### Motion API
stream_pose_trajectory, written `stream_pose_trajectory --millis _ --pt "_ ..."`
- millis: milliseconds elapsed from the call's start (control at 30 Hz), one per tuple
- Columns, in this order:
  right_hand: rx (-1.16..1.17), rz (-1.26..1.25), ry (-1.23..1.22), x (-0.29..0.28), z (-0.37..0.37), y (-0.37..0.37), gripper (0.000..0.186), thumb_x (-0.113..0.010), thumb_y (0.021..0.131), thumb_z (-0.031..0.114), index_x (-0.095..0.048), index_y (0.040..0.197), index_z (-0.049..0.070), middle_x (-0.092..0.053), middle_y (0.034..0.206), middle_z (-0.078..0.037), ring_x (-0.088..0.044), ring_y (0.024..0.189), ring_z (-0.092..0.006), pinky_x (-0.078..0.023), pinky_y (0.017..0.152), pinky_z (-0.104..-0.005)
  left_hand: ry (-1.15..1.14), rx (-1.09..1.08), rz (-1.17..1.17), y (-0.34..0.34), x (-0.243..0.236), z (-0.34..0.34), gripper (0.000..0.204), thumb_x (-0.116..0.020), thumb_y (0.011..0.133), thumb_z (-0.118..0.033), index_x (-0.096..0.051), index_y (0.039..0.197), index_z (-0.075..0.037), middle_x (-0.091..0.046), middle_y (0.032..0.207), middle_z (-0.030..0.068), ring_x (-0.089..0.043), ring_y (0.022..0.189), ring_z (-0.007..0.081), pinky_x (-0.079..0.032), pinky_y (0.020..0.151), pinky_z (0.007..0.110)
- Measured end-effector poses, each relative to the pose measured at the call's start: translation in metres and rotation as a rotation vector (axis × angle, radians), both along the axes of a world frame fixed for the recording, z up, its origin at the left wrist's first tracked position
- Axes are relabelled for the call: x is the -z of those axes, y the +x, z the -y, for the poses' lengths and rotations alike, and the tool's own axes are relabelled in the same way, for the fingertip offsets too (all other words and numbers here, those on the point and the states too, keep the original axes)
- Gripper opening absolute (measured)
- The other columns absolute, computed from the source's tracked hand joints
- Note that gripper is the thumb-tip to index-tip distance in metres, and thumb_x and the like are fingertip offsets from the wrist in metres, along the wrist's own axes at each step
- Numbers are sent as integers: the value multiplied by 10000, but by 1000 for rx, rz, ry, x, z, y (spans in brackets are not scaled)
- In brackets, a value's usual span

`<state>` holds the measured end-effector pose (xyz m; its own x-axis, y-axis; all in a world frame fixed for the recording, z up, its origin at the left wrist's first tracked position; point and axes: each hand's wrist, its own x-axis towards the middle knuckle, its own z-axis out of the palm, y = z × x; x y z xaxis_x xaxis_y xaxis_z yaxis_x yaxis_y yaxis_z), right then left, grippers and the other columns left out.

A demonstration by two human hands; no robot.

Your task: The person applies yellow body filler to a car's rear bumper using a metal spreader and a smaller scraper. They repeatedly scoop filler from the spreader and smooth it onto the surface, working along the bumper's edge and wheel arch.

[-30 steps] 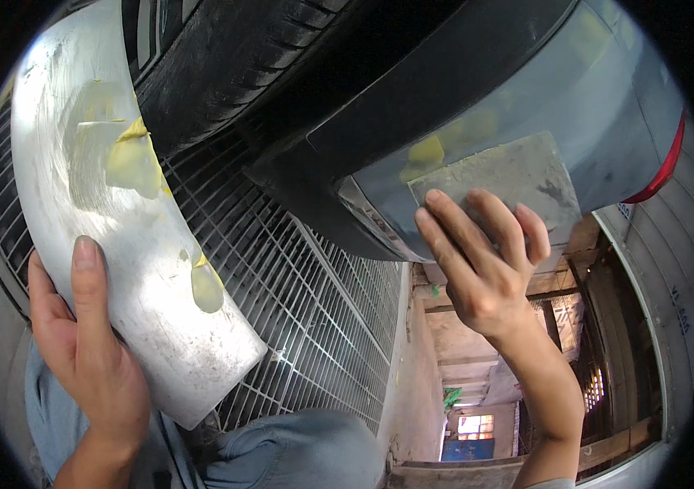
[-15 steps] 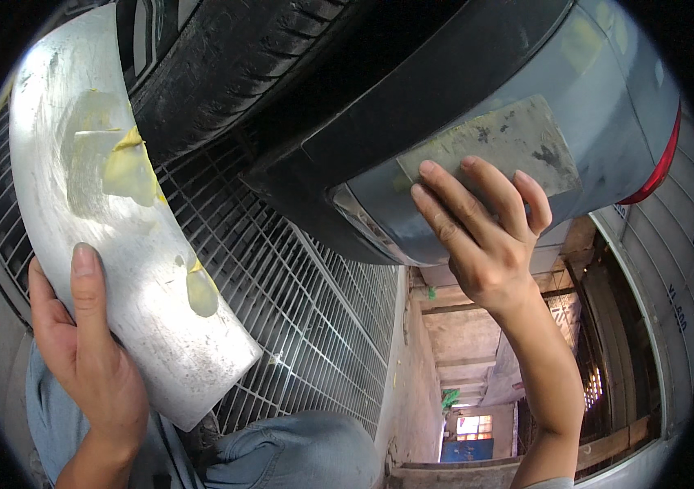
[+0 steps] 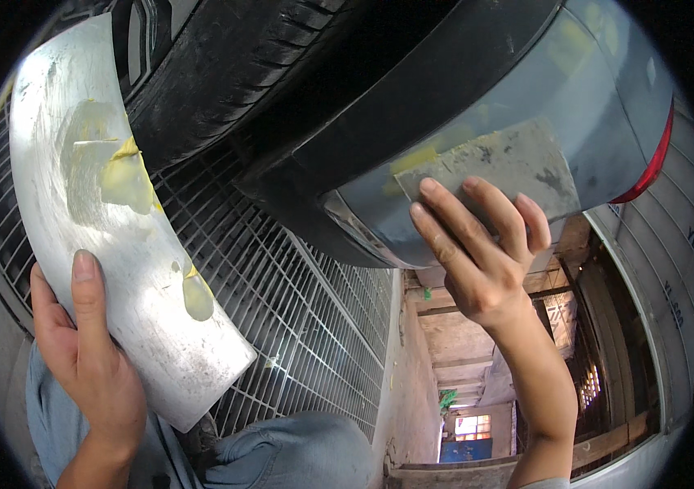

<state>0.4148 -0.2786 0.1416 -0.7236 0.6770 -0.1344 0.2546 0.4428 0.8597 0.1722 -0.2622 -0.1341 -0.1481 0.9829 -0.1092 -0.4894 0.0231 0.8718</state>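
Note:
My left hand (image 3: 94, 359) grips the lower left edge of a long, curved, silvery metal sheet (image 3: 163, 334), thumb on top. Two blobs of yellow-green filler putty (image 3: 125, 186) sit along the sheet's right side, beside a dull smeared patch. With fingers laid across it, my right hand (image 3: 486, 257) holds a thin, stained rectangular putty spreader (image 3: 518, 163) against the grey car bumper (image 3: 608, 138). A streak of yellow putty (image 3: 419, 157) shows at the spreader's upper left edge. More yellowish patches mark the bumper higher up. My right thumb is hidden.
A black tyre (image 3: 225, 73) stands between the sheet and the bumper's black trim (image 3: 412, 90). Metal floor grating (image 3: 306, 326) lies below. A red tail light (image 3: 653, 167) is at the far right, near pale ribbed panels. My bent knee (image 3: 290, 452) is at the lower edge.
My right hand has shifted the spreader slightly down the bumper, and more yellow putty shows above its edge. The metal sheet and my left hand have barely moved.

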Motion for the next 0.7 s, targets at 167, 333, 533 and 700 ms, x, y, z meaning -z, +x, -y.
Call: stream_pose_trajectory --millis 167,333,533,700 --pt "-48 -11 -38 -3 -14 6 332 -684 862 191 -858 1128 97 -813 1278 -25 -682 1221 -242 -306 1186 -450 -3 -21 0 -2 -1 1 433 -513 1192 -324 -533 1383 64 -705 1147 164 -730 971 126 -596 851 258" --pt "-41 -2 -32 -2 -18 10 336 -683 850 194 -863 1118 100 -809 1289 -23 -682 1234 -239 -294 1208 -463 5 -29 -2 -1 0 -2 435 -512 1192 -328 -527 1385 61 -705 1155 169 -737 958 130 -605 828 255" --pt "22 59 19 4 -10 5 335 -692 839 183 -857 1115 91 -806 1284 -25 -682 1230 -232 -320 1187 -457 -10 -29 -36 -1 -1 -2 441 -508 1193 -330 -528 1385 66 -703 1146 169 -739 948 128 -603 832 255" --pt "108 23 5 5 12 -10 296 -695 860 177 -857 1093 93 -809 1264 -29 -681 1194 -228 -337 1148 -445 2 -44 -12 0 -1 -1 443 -504 1194 -331 -535 1378 71 -703 1120 164 -739 938 126 -603 819 258"
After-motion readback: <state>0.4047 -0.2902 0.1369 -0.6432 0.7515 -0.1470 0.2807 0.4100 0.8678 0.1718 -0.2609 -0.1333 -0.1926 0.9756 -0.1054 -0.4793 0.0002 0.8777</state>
